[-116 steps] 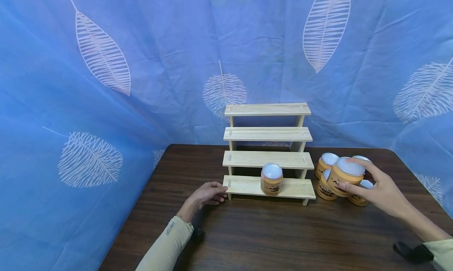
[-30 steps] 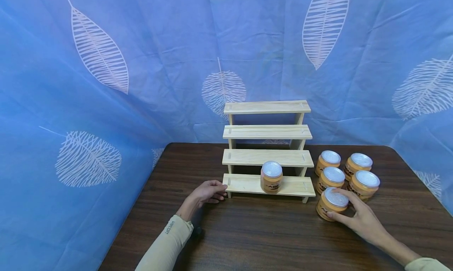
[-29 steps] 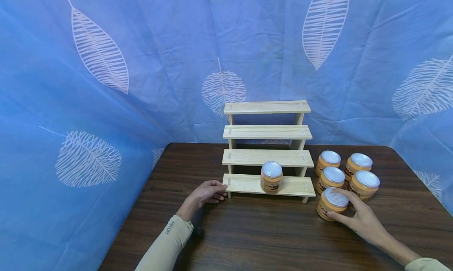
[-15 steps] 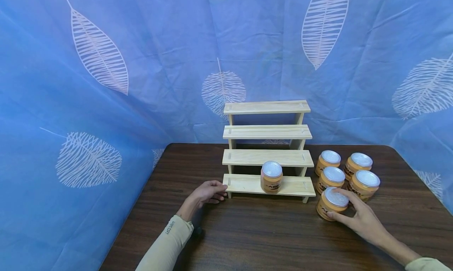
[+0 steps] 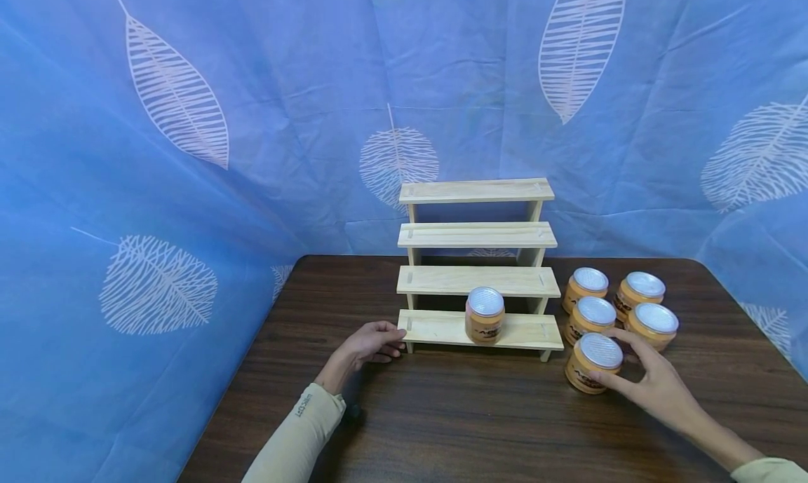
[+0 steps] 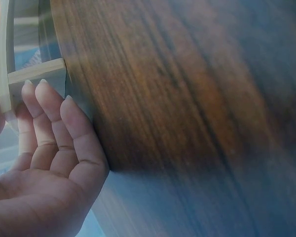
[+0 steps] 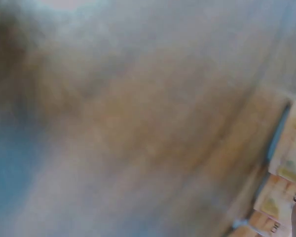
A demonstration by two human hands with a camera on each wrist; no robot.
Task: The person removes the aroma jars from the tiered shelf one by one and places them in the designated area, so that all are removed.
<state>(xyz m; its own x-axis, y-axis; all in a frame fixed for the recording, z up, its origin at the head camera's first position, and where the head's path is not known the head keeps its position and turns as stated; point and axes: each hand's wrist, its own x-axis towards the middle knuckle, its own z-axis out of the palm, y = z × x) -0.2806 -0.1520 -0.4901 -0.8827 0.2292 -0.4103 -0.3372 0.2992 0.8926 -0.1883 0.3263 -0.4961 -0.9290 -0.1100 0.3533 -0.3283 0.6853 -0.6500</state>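
Observation:
At the left end of the lowest step of a pale wooden tiered stand point(image 5: 435, 325), my left hand point(image 5: 369, 344) holds the board's edge. In the left wrist view the fingers of the left hand point(image 6: 54, 168) curl beneath the board, the thumb on its other side. My right hand point(image 5: 653, 381) is beside a peanut-butter-like jar point(image 5: 583, 374) with an orange body and silvery lid, standing on the table. Its thumb overlaps the jar's front and its forefinger is behind the lid, fingers spread loosely. Jars point(image 7: 281, 190) show at the right wrist view's edge, with a fingertip.
One similar jar point(image 5: 484, 322) stands on the lowest step. Several more, such as the back jar point(image 5: 583, 290) and the right jar point(image 5: 656, 322), are grouped right of the stand on the dark wooden table point(image 5: 480, 420). A blue leaf-patterned cloth point(image 5: 303, 118) hangs behind.
My right hand carried a jar from above the group to the table in front of it. Since half a second ago its fingers have loosened and shifted slightly right. The left hand stays put.

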